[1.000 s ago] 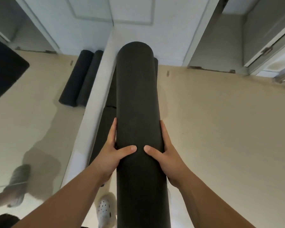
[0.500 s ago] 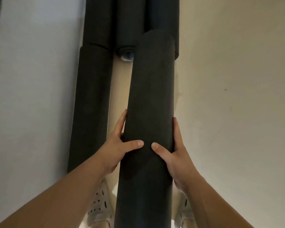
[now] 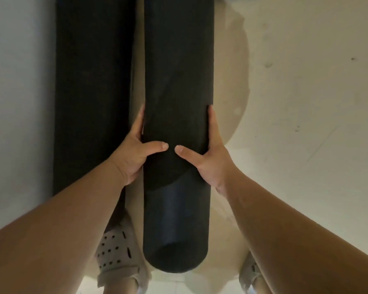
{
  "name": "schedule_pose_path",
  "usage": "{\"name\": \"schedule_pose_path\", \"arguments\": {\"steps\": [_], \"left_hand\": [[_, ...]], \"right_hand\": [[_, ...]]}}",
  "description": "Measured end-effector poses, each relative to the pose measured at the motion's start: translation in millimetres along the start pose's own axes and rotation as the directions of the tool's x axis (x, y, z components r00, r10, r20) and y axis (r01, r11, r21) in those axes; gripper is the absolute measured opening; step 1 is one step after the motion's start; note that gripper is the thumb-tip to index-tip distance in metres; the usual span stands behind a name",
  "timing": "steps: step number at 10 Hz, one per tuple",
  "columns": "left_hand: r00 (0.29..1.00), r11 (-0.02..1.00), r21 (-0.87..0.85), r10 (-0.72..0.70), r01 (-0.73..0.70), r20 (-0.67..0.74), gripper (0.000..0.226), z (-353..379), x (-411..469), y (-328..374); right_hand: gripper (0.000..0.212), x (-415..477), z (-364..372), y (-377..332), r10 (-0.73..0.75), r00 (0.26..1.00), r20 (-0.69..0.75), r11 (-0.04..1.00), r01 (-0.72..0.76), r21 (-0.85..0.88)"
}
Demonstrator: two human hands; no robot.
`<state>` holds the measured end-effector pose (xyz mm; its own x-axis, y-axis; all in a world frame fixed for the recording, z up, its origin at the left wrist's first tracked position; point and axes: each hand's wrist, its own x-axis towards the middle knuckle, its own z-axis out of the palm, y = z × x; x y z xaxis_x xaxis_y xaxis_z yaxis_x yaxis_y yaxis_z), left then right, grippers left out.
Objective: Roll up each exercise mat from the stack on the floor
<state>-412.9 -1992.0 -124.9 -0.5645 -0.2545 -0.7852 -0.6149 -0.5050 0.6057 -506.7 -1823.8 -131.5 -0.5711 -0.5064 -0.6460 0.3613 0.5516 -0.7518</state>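
A rolled black exercise mat [image 3: 176, 81] runs lengthwise away from me down the middle of the view, its near end above my feet. My left hand [image 3: 134, 151] grips its left side and my right hand [image 3: 208, 153] grips its right side, both thumbs lying across the top and nearly meeting. A second rolled black mat [image 3: 94, 92] lies on the floor just to the left, parallel to the one I hold.
A pale wall [image 3: 17, 81] rises along the left, right behind the mat on the floor. Beige floor [image 3: 306, 102] spreads out to the right. My feet in perforated beige clogs [image 3: 117, 259] stand below the held mat's near end.
The held mat has come down lower and closer to the floor beside the other rolled mat. The view has tilted further down; both hands keep the same grip.
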Motion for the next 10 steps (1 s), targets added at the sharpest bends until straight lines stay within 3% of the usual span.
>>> {"name": "schedule_pose_path", "arguments": {"steps": [1, 2, 3, 4, 5, 6, 7, 8, 10], "left_hand": [[0.998, 0.986, 0.165, -0.002, 0.013, -0.065, 0.1, -11, -2, 12], [0.964, 0.889, 0.458, 0.141, -0.023, -0.224, 0.096, -7, -18, 21], [0.876, 0.618, 0.781, 0.42, -0.087, -0.235, 0.078, 9, -37, 13], [0.903, 0.577, 0.813, 0.386, -0.074, -0.191, 0.073, 18, -47, 2], [0.926, 0.476, 0.861, 0.376, -0.178, -0.017, 0.085, 15, -55, -10], [0.92, 0.207, 0.959, 0.378, -0.192, 0.103, 0.111, 1, -53, -14], [0.95, 0.027, 0.992, 0.291, -0.127, 0.114, 0.122, -4, -48, -5], [0.968, 0.018, 0.995, 0.234, -0.099, 0.092, 0.118, 3, -51, 8], [0.991, -0.092, 0.993, 0.122, 0.073, -0.062, 0.109, 21, -76, 57]], "right_hand": [[0.114, 3, 15, -1, -0.023, 1.0, -0.016, 0.994, 0.021, -0.108], [0.122, 1, 16, -3, 0.017, 0.999, 0.029, 0.999, -0.015, -0.039], [0.126, 2, 20, -9, 0.071, 0.995, 0.076, 0.997, -0.071, 0.001], [0.126, 1, 25, -14, 0.069, 0.996, 0.059, 0.997, -0.068, -0.027], [0.124, 1, 34, -14, 0.038, 0.999, -0.007, 0.999, -0.038, -0.016], [0.118, 13, 55, -24, 0.038, 0.997, -0.068, 0.996, -0.043, -0.075], [0.117, 27, 56, -28, 0.061, 0.998, -0.02, 0.984, -0.064, -0.168], [0.124, 23, 40, -39, 0.142, 0.988, 0.057, 0.965, -0.125, -0.232], [0.11, -10, -4, -91, 0.183, 0.978, 0.097, 0.853, -0.11, -0.51]]}}
